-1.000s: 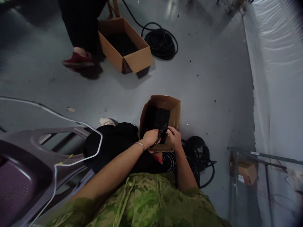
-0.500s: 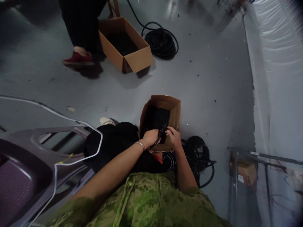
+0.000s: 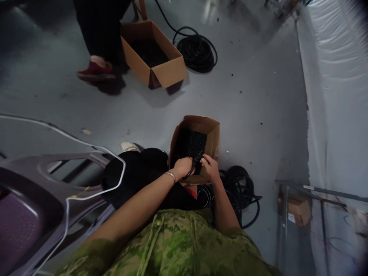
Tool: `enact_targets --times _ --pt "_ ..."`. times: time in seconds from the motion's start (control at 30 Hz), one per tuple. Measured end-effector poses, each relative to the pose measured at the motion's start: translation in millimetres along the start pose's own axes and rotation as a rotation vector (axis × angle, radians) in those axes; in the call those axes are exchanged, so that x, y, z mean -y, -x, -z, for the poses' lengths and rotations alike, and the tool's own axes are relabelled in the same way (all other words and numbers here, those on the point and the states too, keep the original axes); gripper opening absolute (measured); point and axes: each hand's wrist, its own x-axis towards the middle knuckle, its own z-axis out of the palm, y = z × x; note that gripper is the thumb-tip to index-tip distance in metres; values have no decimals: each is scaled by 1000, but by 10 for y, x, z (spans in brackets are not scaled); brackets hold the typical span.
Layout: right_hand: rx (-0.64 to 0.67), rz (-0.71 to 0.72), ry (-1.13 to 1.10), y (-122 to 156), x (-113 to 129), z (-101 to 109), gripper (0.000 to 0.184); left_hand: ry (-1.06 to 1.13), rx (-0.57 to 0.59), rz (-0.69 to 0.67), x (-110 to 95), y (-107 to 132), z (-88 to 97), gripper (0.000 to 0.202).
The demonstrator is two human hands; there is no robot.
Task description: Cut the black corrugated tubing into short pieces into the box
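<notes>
Head view: The left hand [image 3: 183, 167] is closed around a black looped item [image 3: 188, 173]; its exact type is not clear. The item slants from the left hand up toward the fingertips of the right hand [image 3: 211, 167]. The right-hand fingers are bent inward beside its upper end; whether they clamp anything cannot be told. Both hands are positioned over the near side of an open carton [image 3: 214, 138]. Black pieces [image 3: 197, 141] lie in the carton, just beyond the grip. Coiled black hose [image 3: 244, 183] rests on the floor, right of the right hand. A second carton [image 3: 169, 73] stands well beyond the grip, to its left, with a hose coil [image 3: 198, 53] beside it.
</notes>
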Motion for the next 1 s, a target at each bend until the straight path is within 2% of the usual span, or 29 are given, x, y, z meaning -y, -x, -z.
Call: enact_targets --times 0.6,1.0 --pt "77 18 34 -26 61 33 33 31 26 -3 -5 19 12 39" --pt "165 99 85 -54 99 108 28 22 46 -43 19 -2 -37 38"
